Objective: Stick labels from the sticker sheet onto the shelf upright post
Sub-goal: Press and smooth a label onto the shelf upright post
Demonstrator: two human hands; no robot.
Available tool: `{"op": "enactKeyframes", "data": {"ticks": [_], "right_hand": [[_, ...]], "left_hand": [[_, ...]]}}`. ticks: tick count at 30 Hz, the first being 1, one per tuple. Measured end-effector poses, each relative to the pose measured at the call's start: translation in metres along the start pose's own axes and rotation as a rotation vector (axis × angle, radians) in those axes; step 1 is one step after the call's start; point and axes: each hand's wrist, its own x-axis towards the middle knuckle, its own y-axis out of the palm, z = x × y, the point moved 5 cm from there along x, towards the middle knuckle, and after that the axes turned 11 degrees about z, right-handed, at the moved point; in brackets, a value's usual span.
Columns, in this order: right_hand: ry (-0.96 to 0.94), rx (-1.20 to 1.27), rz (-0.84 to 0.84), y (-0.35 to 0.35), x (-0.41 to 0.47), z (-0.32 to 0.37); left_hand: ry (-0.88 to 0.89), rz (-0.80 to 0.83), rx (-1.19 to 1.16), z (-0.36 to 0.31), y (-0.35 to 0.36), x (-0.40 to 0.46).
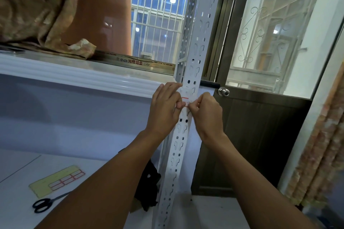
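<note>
A white perforated shelf upright post (197, 46) runs from the top centre down to the bottom of the view. A small white label with a red border (186, 100) lies against the post at hand height. My left hand (165, 106) grips the post's left edge, its thumb on the label. My right hand (206, 111) pinches the label's right side against the post. The yellow sticker sheet (55, 180), with several red-bordered labels on it, lies on the white shelf board (16, 173) at the lower left.
Black-handled scissors (44, 203) lie just below the sheet. A black object (149, 182) sits behind the post's foot. A dark door with a round knob (224, 91) stands right of the post. A white shelf beam (74, 76) crosses the left side, with patterned cloth (37, 9) above.
</note>
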Motion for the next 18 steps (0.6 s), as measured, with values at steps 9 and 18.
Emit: {"op": "enactKeyframes", "data": {"ticks": [9, 18], "right_hand": [[-0.120, -0.013, 0.103, -0.001, -0.026, -0.011], [-0.243, -0.038, 0.049, -0.002, -0.027, -0.008]], "left_hand": [[-0.011, -0.016, 0.011, 0.001, 0.004, 0.000], [-0.029, 0.014, 0.019, 0.003, 0.006, 0.001]]}}
